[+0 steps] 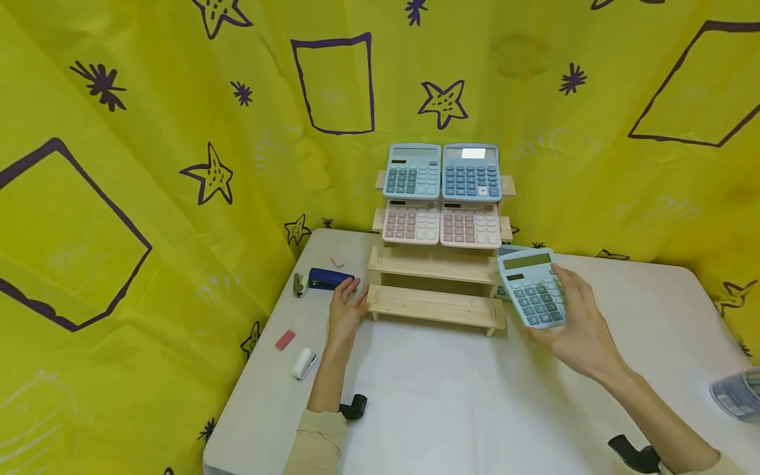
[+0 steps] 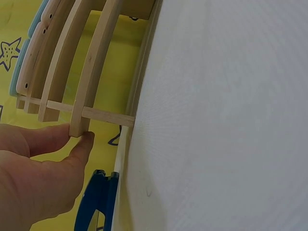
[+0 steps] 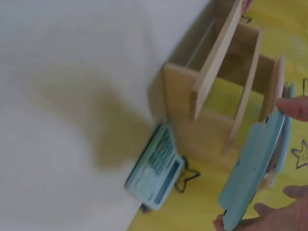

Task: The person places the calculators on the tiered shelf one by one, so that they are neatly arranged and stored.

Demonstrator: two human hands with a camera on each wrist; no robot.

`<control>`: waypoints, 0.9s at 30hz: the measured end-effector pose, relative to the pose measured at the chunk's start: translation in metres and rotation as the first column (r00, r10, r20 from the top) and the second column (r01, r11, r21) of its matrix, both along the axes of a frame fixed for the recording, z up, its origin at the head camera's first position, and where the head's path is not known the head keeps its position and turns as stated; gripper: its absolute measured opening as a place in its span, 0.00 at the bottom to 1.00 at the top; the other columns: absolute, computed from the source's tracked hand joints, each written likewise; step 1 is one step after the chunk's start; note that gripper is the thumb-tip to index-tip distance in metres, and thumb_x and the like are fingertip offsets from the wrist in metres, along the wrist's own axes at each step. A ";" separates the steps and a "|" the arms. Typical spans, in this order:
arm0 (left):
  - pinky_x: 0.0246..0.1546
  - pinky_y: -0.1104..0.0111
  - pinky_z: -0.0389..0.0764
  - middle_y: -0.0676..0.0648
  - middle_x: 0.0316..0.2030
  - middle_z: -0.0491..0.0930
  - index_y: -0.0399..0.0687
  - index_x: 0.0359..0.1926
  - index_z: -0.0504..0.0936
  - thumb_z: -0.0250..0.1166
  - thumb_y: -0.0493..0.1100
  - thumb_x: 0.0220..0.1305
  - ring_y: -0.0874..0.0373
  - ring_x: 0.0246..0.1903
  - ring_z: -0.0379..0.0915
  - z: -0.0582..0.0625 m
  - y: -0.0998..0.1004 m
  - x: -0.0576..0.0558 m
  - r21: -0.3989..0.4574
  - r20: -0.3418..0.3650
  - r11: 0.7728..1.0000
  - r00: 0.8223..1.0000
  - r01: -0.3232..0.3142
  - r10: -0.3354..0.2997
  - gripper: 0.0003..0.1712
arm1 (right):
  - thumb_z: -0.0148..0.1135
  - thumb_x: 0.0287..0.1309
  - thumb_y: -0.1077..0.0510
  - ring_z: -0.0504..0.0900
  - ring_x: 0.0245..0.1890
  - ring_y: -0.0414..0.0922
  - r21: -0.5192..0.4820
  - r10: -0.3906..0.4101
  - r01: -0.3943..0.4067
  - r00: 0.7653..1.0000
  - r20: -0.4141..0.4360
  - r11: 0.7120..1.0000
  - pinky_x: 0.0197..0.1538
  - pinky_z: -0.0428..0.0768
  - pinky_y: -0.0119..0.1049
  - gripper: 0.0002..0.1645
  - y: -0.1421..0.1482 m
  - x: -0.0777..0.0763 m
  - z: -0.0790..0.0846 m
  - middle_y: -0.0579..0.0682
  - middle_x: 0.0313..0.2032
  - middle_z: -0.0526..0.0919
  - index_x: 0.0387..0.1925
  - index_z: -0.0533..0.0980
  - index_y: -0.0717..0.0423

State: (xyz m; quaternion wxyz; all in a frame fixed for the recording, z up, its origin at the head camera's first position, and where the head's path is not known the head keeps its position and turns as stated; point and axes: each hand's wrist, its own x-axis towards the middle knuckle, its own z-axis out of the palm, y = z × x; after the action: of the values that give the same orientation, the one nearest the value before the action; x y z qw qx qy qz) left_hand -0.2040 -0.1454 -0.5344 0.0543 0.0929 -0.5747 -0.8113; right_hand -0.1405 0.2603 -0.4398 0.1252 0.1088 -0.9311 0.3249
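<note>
My right hand [image 1: 578,326] grips a light blue calculator [image 1: 534,290] by its edges, held up near the right end of a tiered wooden rack [image 1: 433,307]. The calculator's back faces the right wrist view. At the rack's left end, my left hand [image 1: 346,316] pinches the tip of the lowest shelf board [image 2: 91,72] between thumb and finger. Two blue calculators [image 1: 413,173] [image 1: 472,175] lean side by side on the top tier. Below them stand two pink calculators [image 1: 411,223] [image 1: 470,225]. Another light blue calculator [image 3: 156,166] sits on the table beside the rack.
Left of the rack lie a dark blue stapler [image 1: 326,279], a small green stapler [image 1: 299,285], a white stapler [image 1: 304,363], a red eraser [image 1: 285,340] and a pale pink eraser [image 1: 337,261]. A tin [image 1: 736,396] stands at the right edge. Yellow curtain [image 1: 380,79] borders the table.
</note>
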 end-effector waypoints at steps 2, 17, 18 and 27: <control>0.62 0.64 0.79 0.34 0.76 0.61 0.35 0.77 0.56 0.52 0.12 0.62 0.36 0.71 0.67 0.000 0.000 0.000 0.005 -0.003 1.000 1.000 0.001 -0.001 0.44 | 0.84 0.41 0.60 0.67 0.60 0.72 -0.001 0.032 -0.032 0.999 -0.002 0.999 0.49 0.74 0.68 0.75 -0.010 0.002 0.002 0.71 0.77 0.51 0.83 0.46 0.53; 0.56 0.71 0.81 0.34 0.75 0.62 0.34 0.77 0.57 0.52 0.12 0.62 0.36 0.71 0.67 -0.001 0.000 0.000 -0.004 0.000 1.000 1.000 -0.013 0.013 0.43 | 0.86 0.38 0.60 0.67 0.66 0.71 0.020 0.206 -0.205 0.976 -0.063 0.978 0.60 0.74 0.73 0.68 -0.091 -0.016 -0.005 0.67 0.74 0.59 0.79 0.58 0.54; 0.56 0.71 0.81 0.34 0.75 0.62 0.34 0.77 0.57 0.53 0.12 0.62 0.37 0.71 0.67 -0.001 0.001 0.000 -0.005 0.002 1.000 1.000 -0.013 0.013 0.43 | 0.86 0.38 0.59 0.68 0.66 0.71 0.020 0.210 -0.209 0.976 -0.063 0.978 0.60 0.74 0.72 0.67 -0.096 -0.019 -0.006 0.67 0.73 0.59 0.79 0.58 0.54; 0.57 0.71 0.81 0.34 0.75 0.62 0.34 0.77 0.56 0.54 0.13 0.63 0.37 0.71 0.67 0.000 0.000 0.001 -0.010 -0.008 1.000 1.000 -0.006 0.006 0.42 | 0.84 0.39 0.55 0.64 0.70 0.69 0.003 0.181 -0.181 0.982 -0.045 0.983 0.67 0.65 0.72 0.62 -0.143 -0.048 -0.008 0.67 0.73 0.61 0.76 0.62 0.56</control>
State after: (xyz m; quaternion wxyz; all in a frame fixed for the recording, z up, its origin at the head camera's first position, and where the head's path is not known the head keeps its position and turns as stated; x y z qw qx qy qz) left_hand -0.2034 -0.1456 -0.5347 0.0597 0.0911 -0.5783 -0.8085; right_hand -0.1881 0.1178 -0.4475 0.1161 0.2004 -0.9140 0.3332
